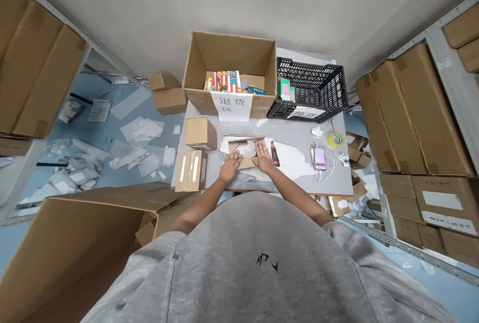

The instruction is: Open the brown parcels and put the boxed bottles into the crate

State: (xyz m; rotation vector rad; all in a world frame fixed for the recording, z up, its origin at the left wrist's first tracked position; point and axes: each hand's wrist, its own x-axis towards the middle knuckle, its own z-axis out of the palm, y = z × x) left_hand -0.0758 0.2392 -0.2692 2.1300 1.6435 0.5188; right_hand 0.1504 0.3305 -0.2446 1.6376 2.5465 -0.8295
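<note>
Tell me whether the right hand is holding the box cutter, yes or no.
No, the red-and-black box cutter lies on the grey table beside the right hand, which rests on a cardboard box.

Open cardboard carton (244, 163) (white wrapping (246, 150) inside)

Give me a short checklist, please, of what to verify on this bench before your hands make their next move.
1. Left hand on the cardboard box: ok, resting on it.
2. Right hand on the box: ok, resting on it.
3. Utility knife beside the right hand: cannot tell whether its blade is retracted.
4. Phone and white cable apart from the hands: ok.
5. White material in the box: cannot tell what it is.
</note>
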